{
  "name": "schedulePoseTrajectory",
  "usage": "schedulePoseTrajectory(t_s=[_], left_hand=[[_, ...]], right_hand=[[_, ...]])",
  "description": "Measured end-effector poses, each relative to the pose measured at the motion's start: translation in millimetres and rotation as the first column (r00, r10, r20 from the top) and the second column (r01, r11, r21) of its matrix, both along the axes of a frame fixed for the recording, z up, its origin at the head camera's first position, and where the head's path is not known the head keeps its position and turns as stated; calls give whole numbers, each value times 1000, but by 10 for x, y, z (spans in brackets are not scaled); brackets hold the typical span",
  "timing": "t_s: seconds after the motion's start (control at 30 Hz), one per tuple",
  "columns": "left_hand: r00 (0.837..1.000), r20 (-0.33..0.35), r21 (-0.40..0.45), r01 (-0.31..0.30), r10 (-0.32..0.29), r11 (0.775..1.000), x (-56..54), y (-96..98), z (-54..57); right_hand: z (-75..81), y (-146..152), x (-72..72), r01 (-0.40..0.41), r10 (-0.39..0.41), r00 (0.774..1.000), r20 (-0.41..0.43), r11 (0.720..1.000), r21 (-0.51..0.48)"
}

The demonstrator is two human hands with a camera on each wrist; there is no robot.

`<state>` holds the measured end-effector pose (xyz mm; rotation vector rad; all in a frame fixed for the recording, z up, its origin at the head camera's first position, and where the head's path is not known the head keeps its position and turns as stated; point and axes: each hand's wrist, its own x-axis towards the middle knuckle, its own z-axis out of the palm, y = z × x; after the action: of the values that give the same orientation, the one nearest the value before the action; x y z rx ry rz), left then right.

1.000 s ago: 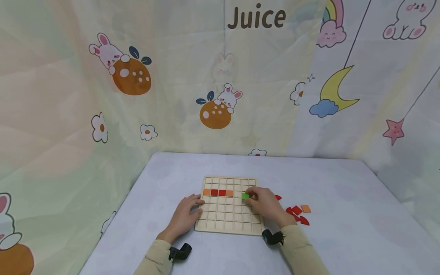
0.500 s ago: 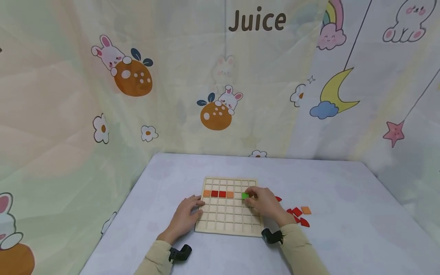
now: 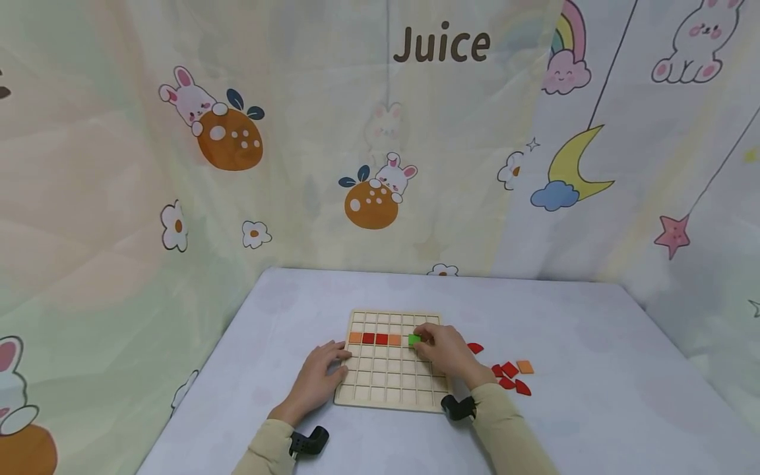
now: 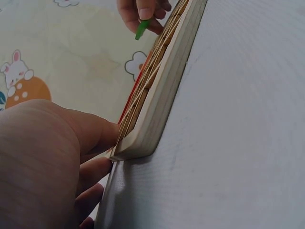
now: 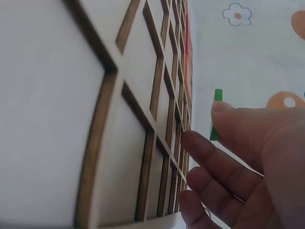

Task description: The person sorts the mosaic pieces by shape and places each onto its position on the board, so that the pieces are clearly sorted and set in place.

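Note:
My right hand (image 3: 448,353) pinches a green square tile (image 3: 413,340) between thumb and fingers, over the upper right part of the wooden grid board (image 3: 380,394). In the right wrist view the tile (image 5: 218,95) shows edge-on, raised off the grid. My left hand (image 3: 315,379) rests against the board's left edge, thumb and fingertips touching the rim (image 4: 152,129). One row of the board holds an orange tile (image 3: 355,338), two red tiles (image 3: 375,338) and another orange tile (image 3: 394,340), side by side. A bare cell lies between that last tile and the green one.
Right of the board lie several loose red pieces (image 3: 509,369), some with a curved edge, and an orange square tile (image 3: 525,367). One red piece (image 3: 475,348) sits closer, beside my right hand. A patterned curtain (image 3: 309,132) stands behind the white table (image 3: 594,396).
My right hand has shifted slightly left over the board with the green tile still pinched. My left hand stays at the board's edge. The head view has tilted and turned a little.

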<state>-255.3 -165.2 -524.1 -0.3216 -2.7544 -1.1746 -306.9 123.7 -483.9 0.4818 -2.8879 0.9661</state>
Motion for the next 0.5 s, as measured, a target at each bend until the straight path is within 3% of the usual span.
schedulePoseTrajectory(t_s=[0.5], left_hand=[[1000,-13,-9,-1,1,1000,-13,10,-10]], right_hand=[[-79,-71,-50,49,-49,999,-23,998,-37]])
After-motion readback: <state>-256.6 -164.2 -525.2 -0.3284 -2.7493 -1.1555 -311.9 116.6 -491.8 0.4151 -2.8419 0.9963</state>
